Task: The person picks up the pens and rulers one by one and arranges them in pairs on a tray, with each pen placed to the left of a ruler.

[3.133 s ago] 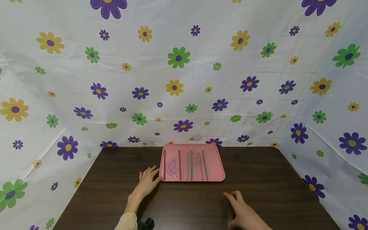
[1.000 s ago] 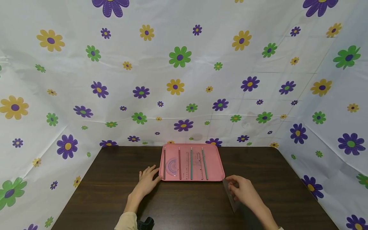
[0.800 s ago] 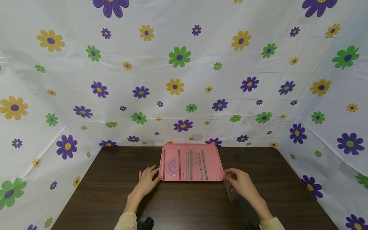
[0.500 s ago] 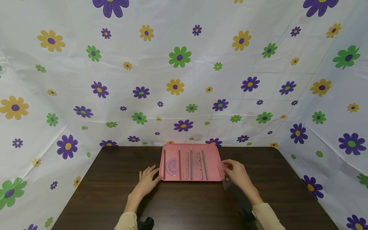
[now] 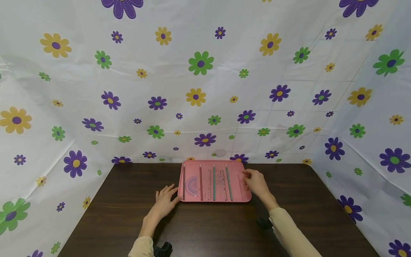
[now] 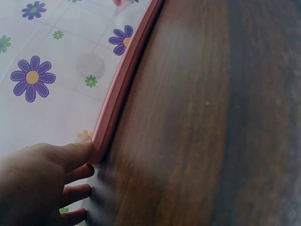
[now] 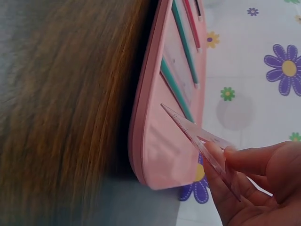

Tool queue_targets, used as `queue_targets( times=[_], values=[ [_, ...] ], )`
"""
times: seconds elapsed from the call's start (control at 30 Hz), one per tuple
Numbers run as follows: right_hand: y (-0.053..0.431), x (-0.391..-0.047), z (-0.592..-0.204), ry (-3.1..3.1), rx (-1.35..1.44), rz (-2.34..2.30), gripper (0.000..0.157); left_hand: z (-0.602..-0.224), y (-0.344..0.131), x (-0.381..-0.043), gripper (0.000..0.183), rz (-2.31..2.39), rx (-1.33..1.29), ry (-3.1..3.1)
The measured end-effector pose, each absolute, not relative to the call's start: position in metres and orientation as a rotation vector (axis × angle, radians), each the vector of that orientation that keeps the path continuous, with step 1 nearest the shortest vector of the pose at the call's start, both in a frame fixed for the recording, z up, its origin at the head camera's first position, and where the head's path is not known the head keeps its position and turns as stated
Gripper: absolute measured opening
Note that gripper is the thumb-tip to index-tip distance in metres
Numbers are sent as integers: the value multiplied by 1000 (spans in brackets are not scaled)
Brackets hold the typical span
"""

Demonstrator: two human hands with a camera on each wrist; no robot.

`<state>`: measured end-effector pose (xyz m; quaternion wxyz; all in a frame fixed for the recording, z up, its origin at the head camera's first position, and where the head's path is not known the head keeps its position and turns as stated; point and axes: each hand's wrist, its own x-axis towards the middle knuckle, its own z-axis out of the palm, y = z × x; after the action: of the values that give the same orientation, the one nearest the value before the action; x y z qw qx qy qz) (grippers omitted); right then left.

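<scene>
My right hand [image 5: 257, 182] is over the right end of the pink tray [image 5: 192, 169], pinching a clear set square [image 7: 186, 130] between thumb and fingers. In the right wrist view the set square tilts above the tray's bare end, beside a green pencil [image 7: 174, 89]. My left hand [image 5: 164, 203] rests at the tray's near left corner with fingers spread. The left wrist view has its thumb [image 6: 77, 154] against the tray's rim [image 6: 117, 89], the other fingers extended alongside.
From left to right in the tray lie a black pencil [image 5: 184, 182], a protractor [image 5: 192, 186], a red pencil [image 5: 201, 182], a clear ruler [image 5: 209, 184], a green pencil [image 5: 214, 182], another clear measuring piece [image 5: 223, 185] and a second green pencil [image 5: 229, 182]. A flowered sheet [image 5: 173, 78] hangs behind the dark table [image 5: 205, 228].
My right hand has moved forward and left from the table's front, bringing the set square over the tray's right end. The left hand has stayed at the tray's corner.
</scene>
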<state>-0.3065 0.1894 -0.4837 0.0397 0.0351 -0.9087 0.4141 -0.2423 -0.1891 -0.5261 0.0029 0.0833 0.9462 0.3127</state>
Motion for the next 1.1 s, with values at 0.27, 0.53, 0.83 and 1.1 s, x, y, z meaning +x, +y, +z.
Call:
queue_targets(
  times=[0.27, 0.53, 0.83, 1.1],
  values=[
    [179, -321, -495, -2851, 70, 1210, 31, -526, -190, -240, 50, 991, 255, 2959],
    [174, -329, -507, -2903, 97, 957, 25, -525, -190, -240, 51, 1000, 264, 2958],
    [166, -333, -516, -2889, 137, 773, 21, -527, -190, -242, 51, 1021, 264, 2945],
    [159, -329, -518, -2933, 122, 695, 20, -528, -191, -242, 51, 1023, 256, 2945]
  ],
)
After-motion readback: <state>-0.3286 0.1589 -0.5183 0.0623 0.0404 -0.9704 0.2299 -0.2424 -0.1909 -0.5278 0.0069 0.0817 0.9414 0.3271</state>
